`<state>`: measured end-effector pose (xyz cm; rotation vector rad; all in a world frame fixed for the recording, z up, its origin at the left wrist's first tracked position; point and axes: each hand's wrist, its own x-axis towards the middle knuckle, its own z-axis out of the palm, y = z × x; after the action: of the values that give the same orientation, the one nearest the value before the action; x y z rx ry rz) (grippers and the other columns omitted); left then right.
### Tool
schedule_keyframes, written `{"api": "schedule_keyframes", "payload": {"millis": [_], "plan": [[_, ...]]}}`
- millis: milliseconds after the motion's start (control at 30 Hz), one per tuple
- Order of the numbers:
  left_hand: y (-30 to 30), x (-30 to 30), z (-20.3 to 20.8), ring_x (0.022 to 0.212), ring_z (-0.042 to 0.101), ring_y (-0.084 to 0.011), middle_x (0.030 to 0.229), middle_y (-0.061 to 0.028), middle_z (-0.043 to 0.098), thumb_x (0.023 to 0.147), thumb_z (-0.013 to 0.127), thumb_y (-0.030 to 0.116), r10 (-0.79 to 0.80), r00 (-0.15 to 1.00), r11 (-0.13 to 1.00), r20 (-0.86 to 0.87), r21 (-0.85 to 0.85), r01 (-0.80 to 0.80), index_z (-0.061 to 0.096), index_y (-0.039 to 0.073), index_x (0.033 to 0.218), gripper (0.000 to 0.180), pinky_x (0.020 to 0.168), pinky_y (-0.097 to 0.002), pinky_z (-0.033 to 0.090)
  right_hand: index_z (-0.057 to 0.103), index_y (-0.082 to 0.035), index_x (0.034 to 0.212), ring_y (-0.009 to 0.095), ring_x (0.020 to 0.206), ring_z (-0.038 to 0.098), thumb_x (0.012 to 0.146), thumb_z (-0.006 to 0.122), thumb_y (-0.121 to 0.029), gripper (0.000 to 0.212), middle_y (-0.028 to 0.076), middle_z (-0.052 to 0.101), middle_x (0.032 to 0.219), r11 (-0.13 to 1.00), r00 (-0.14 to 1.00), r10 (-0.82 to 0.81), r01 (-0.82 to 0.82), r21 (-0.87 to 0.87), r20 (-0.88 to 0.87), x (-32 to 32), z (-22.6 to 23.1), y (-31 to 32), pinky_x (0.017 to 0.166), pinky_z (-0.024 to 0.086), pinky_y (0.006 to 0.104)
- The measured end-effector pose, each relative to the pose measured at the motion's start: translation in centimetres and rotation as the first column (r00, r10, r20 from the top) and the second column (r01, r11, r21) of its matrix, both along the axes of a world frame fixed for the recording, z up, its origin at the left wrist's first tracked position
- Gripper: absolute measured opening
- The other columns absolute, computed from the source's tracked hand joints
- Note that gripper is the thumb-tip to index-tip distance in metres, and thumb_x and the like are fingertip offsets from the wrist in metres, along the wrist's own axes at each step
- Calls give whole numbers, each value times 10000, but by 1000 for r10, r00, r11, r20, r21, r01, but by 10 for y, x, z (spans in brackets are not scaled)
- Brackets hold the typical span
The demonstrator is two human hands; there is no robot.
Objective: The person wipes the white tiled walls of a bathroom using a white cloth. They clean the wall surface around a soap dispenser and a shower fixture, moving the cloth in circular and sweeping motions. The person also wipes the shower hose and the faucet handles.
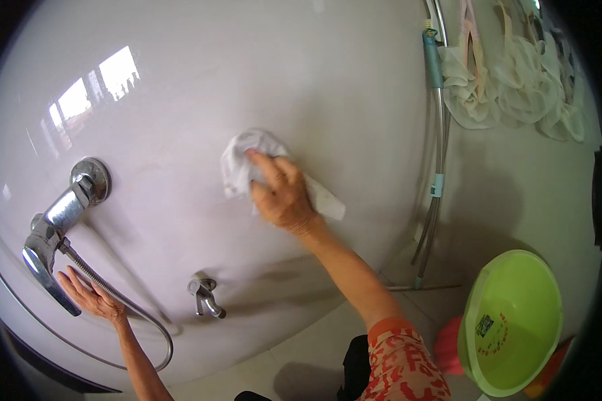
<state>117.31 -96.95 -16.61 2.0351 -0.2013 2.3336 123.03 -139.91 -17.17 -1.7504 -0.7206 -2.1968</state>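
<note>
Just left of the frame's centre, the right hand [284, 194] presses a white cloth [247, 164] flat against the glossy pale wall [328, 80]; its fingers [269, 165] lie close together and curl over the cloth's bunched middle, while a loose tail of the cloth trails toward the lower right under the wrist. At the lower left, the left hand [90, 296] rests open on the wall, fingers [70, 279] spread, just beside the chrome mixer tap [50, 240] and touching or nearly touching its lever; I cannot tell which. The shower hose [134, 314] loops from the tap along the bottom of the frame, and a small chrome spout [204, 294] sits low in the middle.

To wipe well, I would keep the palm flat so the whole pad of cloth bears on the wall; gather the trailing tail under the hand so it does not drag; work in overlapping strokes; and let the left hand brace the body without leaning on the tap lever. A green plastic basin [515, 321] stands at the lower right.
</note>
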Motion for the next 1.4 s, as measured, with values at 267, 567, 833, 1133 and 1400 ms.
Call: {"api": "schedule_keyframes", "payload": {"millis": [267,567,833,1133,1400], "plan": [[1,2,-1,1377,237,-305,1481,-147,293,950,341,510,-15,1000,1000,-10,-11,15,400,88,1393,615,1121,-434,146,510,-6,960,316,1054,437,710,528,76,264,207,430,1363,937,989,-36,83,340,-141,22,-10,-87,924,316,429],[4,3,-4,1369,246,-324,1474,-171,293,937,339,546,-19,1000,1000,-14,-23,18,406,68,1384,658,1114,-442,166,445,5,1201,311,1082,385,890,462,-109,332,143,518,1102,469,973,155,81,879,-172,33,-40,-137,938,312,424],[-12,1,-2,1367,261,-311,1476,-158,289,963,376,393,-40,999,995,-27,-89,37,388,102,1401,526,1116,-422,182,486,-1,1118,329,1101,417,889,499,-111,254,161,521,1171,570,976,40,155,807,-215,30,-22,-71,951,264,414],[-15,1,-7,1332,335,-306,1482,-144,293,949,415,311,-201,974,956,-106,-238,172,386,118,1403,495,1056,-399,297,514,-109,995,262,954,454,697,627,26,346,116,526,1265,998,999,20,-23,58,48,0,42,38,821,407,354],[-3,0,0,1363,269,-316,1475,-162,294,959,398,352,-23,1000,1000,9,2,23,397,98,1395,505,1117,-432,180,542,-151,1079,241,975,407,673,646,39,460,46,488,1297,998,999,9,-12,60,50,12,111,-23,835,396,345]]}}
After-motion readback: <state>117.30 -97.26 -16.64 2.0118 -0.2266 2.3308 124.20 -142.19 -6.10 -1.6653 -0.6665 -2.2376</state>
